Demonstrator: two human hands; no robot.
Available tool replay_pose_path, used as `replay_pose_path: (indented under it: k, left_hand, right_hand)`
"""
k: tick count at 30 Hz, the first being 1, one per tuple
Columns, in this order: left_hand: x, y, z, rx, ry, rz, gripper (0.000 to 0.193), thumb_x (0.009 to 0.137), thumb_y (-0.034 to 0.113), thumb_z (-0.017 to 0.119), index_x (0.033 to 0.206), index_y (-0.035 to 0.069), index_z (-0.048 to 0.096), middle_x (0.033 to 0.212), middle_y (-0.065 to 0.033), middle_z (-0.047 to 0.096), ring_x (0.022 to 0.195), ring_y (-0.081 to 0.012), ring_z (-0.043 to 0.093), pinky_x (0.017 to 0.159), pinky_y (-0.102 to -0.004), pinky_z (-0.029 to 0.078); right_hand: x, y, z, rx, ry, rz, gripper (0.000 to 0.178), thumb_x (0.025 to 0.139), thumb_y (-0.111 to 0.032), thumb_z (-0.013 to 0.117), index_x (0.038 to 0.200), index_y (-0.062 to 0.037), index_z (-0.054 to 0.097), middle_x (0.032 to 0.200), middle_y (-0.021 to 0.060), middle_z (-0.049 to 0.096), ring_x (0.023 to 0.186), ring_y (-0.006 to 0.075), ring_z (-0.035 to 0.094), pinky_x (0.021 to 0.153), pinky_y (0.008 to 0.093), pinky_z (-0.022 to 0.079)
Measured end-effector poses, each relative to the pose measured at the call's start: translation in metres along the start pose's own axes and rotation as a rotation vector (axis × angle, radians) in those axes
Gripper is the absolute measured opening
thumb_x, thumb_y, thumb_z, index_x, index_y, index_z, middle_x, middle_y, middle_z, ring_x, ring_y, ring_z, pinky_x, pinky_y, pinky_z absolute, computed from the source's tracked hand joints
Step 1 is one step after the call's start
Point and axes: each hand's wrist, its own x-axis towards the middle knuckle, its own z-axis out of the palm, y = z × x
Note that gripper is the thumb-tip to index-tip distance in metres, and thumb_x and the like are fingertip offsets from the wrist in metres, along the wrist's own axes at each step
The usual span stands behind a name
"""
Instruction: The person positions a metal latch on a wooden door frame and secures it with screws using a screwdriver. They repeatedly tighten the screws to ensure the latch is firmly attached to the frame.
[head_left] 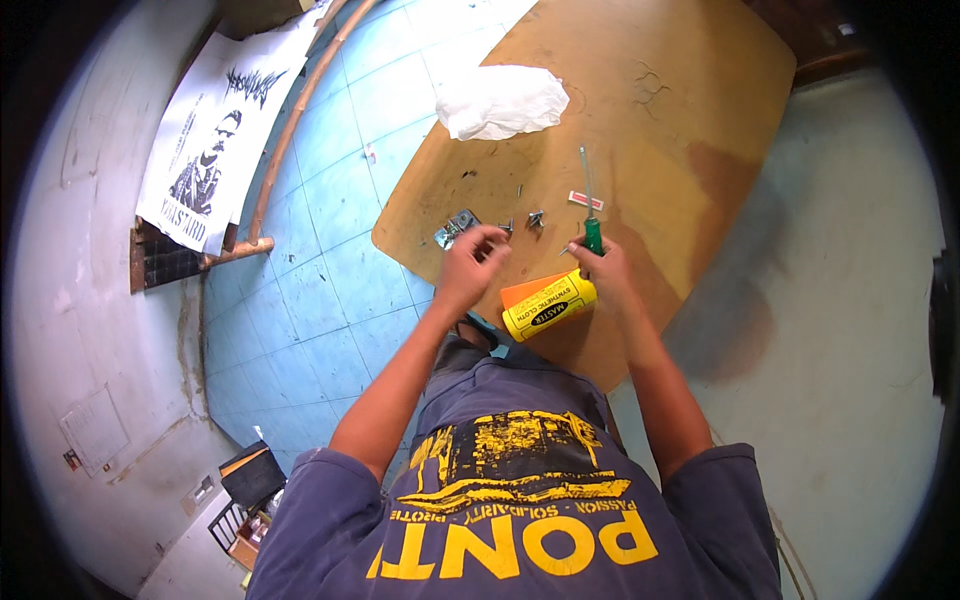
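Note:
My left hand (474, 265) is over the table's near left part, fingers bent with a gap to the thumb, and nothing shows in it. Beside its fingers lies a shiny metal piece (456, 228), its exact kind unclear. My right hand (612, 275) is closed round the green handle of a screwdriver (592, 232), whose long shaft points away from me. A thin bit of metal (565, 250) shows at the right fingertips, too small to name. Several small screws (536, 219) lie between the hands. Close below my right hand is a yellow and orange cloth package (548, 306).
The wooden table (690, 90) has rounded corners. A crumpled white cloth or bag (503, 102) lies toward its far left side. A small red-and-white packet (585, 200) sits by the screwdriver shaft. Blue floor tiles (320, 260) lie left; a wall (810, 300) stands right.

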Motion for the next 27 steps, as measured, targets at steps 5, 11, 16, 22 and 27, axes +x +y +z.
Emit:
replay_pose_path:
  k: [5, 11, 16, 22, 27]
  left_hand:
    - [-0.048, 0.007, 0.029, -0.092, -0.230, -0.165, 0.015, 0.088, 0.011, 0.066, 0.097, 0.000, 0.062, 0.083, -0.0025, 0.064, 0.075, -0.0075, 0.057, 0.068, -0.0231, 0.047]
    - [-0.062, -0.026, 0.022, -0.201, -0.140, -0.267, 0.012, 0.091, 0.012, 0.063, 0.091, 0.000, 0.061, 0.078, -0.0037, 0.065, 0.073, -0.0087, 0.060, 0.065, -0.0239, 0.048]
    - [-0.049, -0.046, 0.002, -0.504, -0.017, -0.459, 0.012, 0.094, 0.014, 0.060, 0.098, 0.003, 0.059, 0.084, -0.0041, 0.065, 0.073, -0.0090, 0.061, 0.067, -0.0226, 0.051]
    - [-0.091, -0.049, -0.044, -1.076, 0.066, -0.483, 0.010, 0.096, 0.013, 0.057, 0.098, 0.004, 0.059, 0.087, -0.0040, 0.064, 0.074, -0.0097, 0.063, 0.071, -0.0246, 0.056]
    - [-0.170, -0.045, -0.087, -1.376, 0.154, -0.298, 0.009, 0.095, 0.015, 0.058, 0.097, 0.006, 0.061, 0.091, -0.0043, 0.066, 0.077, -0.0115, 0.066, 0.068, -0.0230, 0.057]
  right_hand:
    - [-0.048, -0.005, 0.035, -0.083, -0.113, 0.052, 0.012, 0.084, -0.011, 0.069, 0.090, -0.0015, 0.065, 0.072, -0.0013, 0.058, 0.062, 0.0062, 0.052, 0.056, 0.0215, 0.040]
    - [-0.038, 0.022, 0.035, -0.378, -0.032, -0.121, 0.017, 0.084, -0.016, 0.071, 0.090, -0.0008, 0.066, 0.071, -0.0004, 0.060, 0.064, 0.0075, 0.052, 0.057, 0.0253, 0.042]
    - [0.046, 0.000, 0.016, -0.949, 0.106, -0.324, 0.020, 0.084, -0.018, 0.071, 0.093, -0.0006, 0.067, 0.072, 0.0055, 0.062, 0.068, 0.0104, 0.056, 0.064, 0.0315, 0.047]
    - [0.031, -0.003, 0.053, -0.701, -0.063, -0.442, 0.019, 0.085, -0.017, 0.069, 0.091, 0.0002, 0.065, 0.074, 0.0017, 0.060, 0.069, 0.0111, 0.055, 0.063, 0.0283, 0.045]
    - [-0.046, 0.007, 0.112, -0.521, -0.298, -0.231, 0.018, 0.088, -0.019, 0.066, 0.093, -0.0009, 0.063, 0.070, -0.0022, 0.052, 0.062, 0.0056, 0.046, 0.055, 0.0228, 0.037]
